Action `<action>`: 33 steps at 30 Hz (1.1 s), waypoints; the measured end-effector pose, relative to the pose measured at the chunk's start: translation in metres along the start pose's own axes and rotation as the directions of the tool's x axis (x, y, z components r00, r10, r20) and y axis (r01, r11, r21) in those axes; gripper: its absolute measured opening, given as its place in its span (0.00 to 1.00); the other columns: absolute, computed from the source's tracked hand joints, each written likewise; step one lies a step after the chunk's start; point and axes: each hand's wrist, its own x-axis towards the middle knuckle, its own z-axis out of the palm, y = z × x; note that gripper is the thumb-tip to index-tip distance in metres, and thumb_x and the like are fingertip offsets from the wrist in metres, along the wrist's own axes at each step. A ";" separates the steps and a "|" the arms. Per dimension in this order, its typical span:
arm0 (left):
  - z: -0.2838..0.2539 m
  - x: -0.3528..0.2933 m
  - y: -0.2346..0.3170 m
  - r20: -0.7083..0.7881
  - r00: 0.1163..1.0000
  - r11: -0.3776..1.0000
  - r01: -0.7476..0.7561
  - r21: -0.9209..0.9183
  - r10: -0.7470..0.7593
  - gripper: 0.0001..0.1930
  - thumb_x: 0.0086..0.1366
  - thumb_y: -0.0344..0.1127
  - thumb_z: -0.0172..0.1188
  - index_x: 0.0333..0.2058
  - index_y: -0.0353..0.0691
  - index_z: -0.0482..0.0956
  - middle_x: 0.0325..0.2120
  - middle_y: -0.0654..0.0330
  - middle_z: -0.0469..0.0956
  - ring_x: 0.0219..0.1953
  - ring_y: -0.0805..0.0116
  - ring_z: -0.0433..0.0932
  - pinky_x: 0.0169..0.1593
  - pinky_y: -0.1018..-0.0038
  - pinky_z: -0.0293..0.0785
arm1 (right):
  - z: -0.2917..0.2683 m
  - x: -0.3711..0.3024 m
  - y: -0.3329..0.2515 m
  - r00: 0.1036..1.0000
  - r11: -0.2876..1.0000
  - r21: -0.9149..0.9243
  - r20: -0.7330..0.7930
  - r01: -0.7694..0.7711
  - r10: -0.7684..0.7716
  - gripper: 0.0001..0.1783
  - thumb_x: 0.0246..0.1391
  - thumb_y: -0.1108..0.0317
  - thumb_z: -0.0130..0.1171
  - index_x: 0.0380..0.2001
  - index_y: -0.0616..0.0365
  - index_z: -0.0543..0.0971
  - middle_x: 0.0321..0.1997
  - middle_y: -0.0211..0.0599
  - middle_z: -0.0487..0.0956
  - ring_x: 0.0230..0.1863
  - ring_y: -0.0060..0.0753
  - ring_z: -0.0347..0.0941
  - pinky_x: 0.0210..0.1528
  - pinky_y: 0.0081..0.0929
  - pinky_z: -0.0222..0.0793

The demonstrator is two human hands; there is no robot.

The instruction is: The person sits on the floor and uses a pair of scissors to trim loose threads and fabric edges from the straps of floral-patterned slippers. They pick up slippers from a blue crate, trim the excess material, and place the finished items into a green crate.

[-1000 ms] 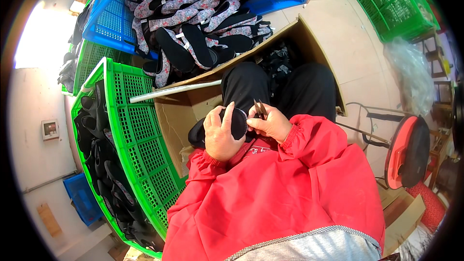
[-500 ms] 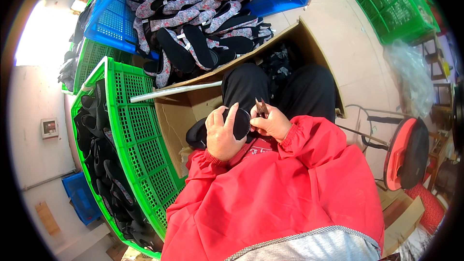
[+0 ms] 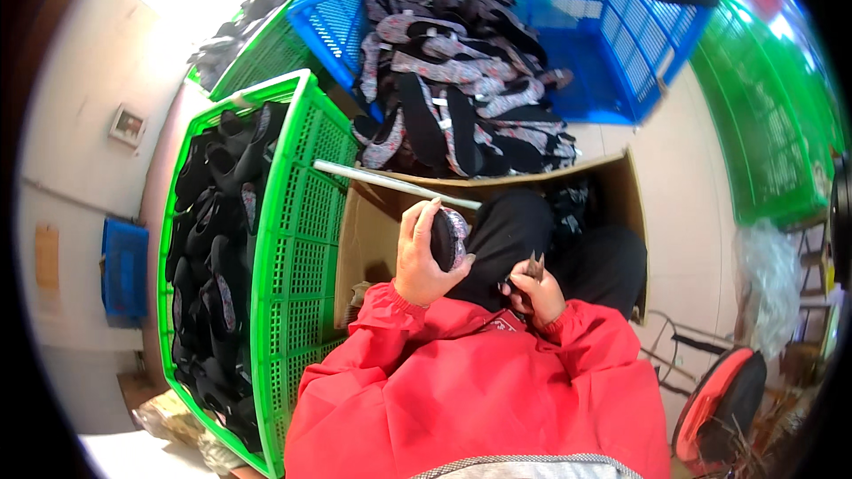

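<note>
One black slipper [image 3: 443, 241] is grasped in the left hand [image 3: 424, 257] over the cardboard box [image 3: 366, 235]; likely light, soft, bendable, best pinched at its sole edges. Metal snips [image 3: 534, 268] are clasped by the right hand [image 3: 539, 293].

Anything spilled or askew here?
Yes, two spots. Floral slippers heap past the near edge of the blue crate, as if spilled, though possibly placed so. A white pipe slants over the cardboard box, fastened to nothing visible. The slipper in the left hand shows no obvious damage.
</note>
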 end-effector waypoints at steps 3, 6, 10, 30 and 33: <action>-0.004 0.003 0.004 -0.059 0.998 0.999 0.008 -0.033 -0.010 0.50 0.37 0.25 0.73 0.62 0.36 0.59 0.51 0.49 0.66 0.52 0.52 0.69 0.57 0.62 0.66 | -0.003 0.000 0.005 1.000 1.000 -0.005 0.013 -0.024 0.024 0.06 0.60 0.66 0.57 0.35 0.54 0.72 0.28 0.35 0.80 0.16 0.17 0.64 0.16 0.15 0.53; -0.005 0.004 0.003 -0.079 0.996 0.999 0.034 -0.036 -0.037 0.50 0.37 0.26 0.73 0.62 0.36 0.59 0.51 0.49 0.65 0.52 0.52 0.69 0.58 0.63 0.66 | -0.002 0.001 0.005 0.999 0.999 -0.015 0.006 -0.031 0.031 0.05 0.60 0.67 0.57 0.34 0.54 0.72 0.28 0.35 0.79 0.17 0.17 0.63 0.16 0.14 0.54; -0.003 0.007 0.006 -0.100 0.992 0.997 0.075 -0.015 -0.076 0.49 0.37 0.28 0.75 0.62 0.36 0.61 0.51 0.46 0.66 0.54 0.47 0.68 0.58 0.60 0.66 | -0.002 0.001 0.005 0.999 0.999 -0.019 0.008 -0.038 0.038 0.05 0.60 0.67 0.57 0.34 0.54 0.72 0.29 0.34 0.79 0.17 0.16 0.63 0.16 0.13 0.54; 0.000 0.010 0.012 -0.137 0.985 0.980 0.124 0.156 -0.103 0.45 0.39 0.29 0.74 0.60 0.39 0.66 0.51 0.49 0.68 0.53 0.49 0.69 0.57 0.61 0.68 | -0.002 0.002 0.005 0.998 0.998 -0.037 0.038 -0.051 0.053 0.05 0.59 0.70 0.57 0.34 0.54 0.71 0.29 0.36 0.79 0.19 0.19 0.65 0.17 0.14 0.54; 0.001 0.010 0.011 -0.136 0.986 0.980 0.114 0.161 -0.092 0.44 0.39 0.30 0.74 0.60 0.39 0.66 0.51 0.49 0.68 0.53 0.48 0.69 0.57 0.61 0.68 | 0.001 0.001 0.003 0.999 0.998 -0.051 0.034 -0.041 0.043 0.05 0.59 0.70 0.57 0.34 0.54 0.71 0.29 0.36 0.79 0.19 0.19 0.65 0.17 0.14 0.54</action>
